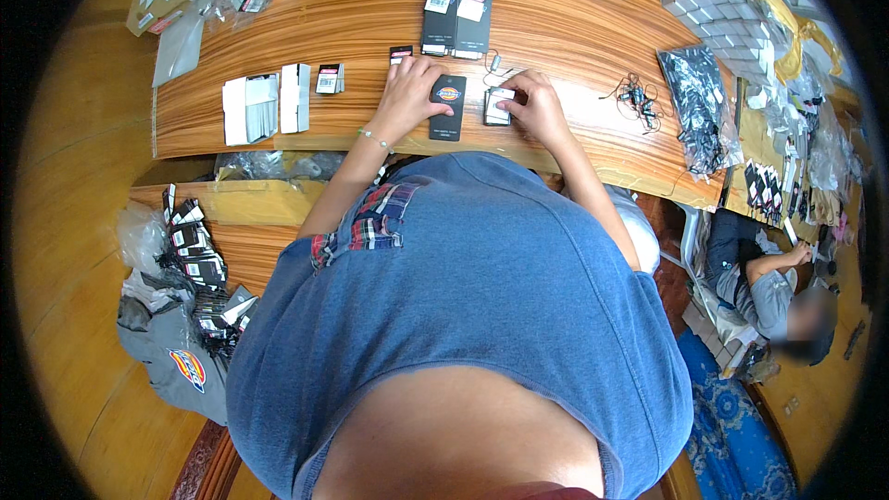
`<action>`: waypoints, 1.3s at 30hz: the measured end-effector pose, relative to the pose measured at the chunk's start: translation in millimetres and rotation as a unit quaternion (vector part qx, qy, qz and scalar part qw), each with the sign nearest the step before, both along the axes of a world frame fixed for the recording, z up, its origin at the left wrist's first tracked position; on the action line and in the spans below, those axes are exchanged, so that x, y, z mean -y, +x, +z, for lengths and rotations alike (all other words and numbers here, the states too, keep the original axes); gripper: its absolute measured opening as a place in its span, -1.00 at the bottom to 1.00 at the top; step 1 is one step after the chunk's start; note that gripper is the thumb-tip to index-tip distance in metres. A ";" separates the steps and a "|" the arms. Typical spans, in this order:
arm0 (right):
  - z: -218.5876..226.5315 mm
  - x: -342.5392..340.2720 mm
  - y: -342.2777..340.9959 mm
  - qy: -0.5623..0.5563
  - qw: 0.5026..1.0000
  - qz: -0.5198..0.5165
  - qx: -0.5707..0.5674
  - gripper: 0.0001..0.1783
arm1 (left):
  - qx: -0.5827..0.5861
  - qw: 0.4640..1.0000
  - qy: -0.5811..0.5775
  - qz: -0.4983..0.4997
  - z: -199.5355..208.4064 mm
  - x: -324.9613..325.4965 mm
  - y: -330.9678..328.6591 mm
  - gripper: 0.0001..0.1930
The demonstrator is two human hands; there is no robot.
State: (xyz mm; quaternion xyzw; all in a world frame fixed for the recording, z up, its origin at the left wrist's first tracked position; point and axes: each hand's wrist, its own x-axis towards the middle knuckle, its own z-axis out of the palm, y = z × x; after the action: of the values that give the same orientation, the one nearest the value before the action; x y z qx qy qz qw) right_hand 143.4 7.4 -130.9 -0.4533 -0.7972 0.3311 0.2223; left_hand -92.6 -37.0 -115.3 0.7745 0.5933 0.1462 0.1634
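Note:
A black hang tag [447, 130] with a coloured logo lies upright on the striped wooden table in front of me. My left hand [414, 93] rests at its left side, thumb on the tag and the other fingers stretched out flat. Those fingers reach toward a small black, red and white tag [401, 54]. Thumb and fingers of my right hand [534, 104] close on the edge of a small stack of white-and-black tags [496, 108]. Behind this stack lies a dark string with a small grey seal [495, 63].
Farther back stand two piles of black tags [439, 28] with cords. On the left are white card boxes [251, 111] and a small tag stack [329, 80]. To the right lie tangled cords [636, 102], a bagged dark bundle [694, 102] and a wrapped carton [722, 9]. Another person [773, 292] sits right.

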 end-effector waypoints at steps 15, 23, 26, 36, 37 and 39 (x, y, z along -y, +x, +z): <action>9.2 20.6 -8.9 -0.281 0.924 -0.035 -0.259 -0.89 | 0.280 0.940 -0.171 0.090 11.9 13.9 5.3 -0.65; 22.9 31.4 -35.0 -0.166 0.942 -0.057 -0.288 -0.63 | 0.531 0.814 -0.197 0.132 20.1 23.3 28.5 -0.66; 11.9 4.8 -18.1 -0.150 0.950 -0.070 -0.265 -0.72 | 0.564 0.795 -0.162 0.154 13.5 23.7 22.0 -0.71; -5.4 -40.3 -30.0 0.061 0.988 -0.081 0.114 -0.72 | 0.535 0.804 -0.171 0.196 5.0 27.6 1.4 -0.81; -11.8 -41.1 -33.0 0.071 0.986 -0.086 0.128 -0.71 | 0.549 0.795 -0.170 0.194 4.0 27.6 6.1 -0.80; -20.8 -45.5 -33.7 0.063 0.986 -0.076 0.134 -0.76 | 0.565 0.783 -0.180 0.190 8.8 26.9 11.6 -0.78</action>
State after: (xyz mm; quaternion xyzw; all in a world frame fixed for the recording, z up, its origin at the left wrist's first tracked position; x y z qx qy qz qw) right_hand 109.7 52.9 -151.7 -0.5381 -0.8020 0.1988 0.1665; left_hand -81.0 -64.0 -106.5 0.3818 0.5456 0.4763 0.5742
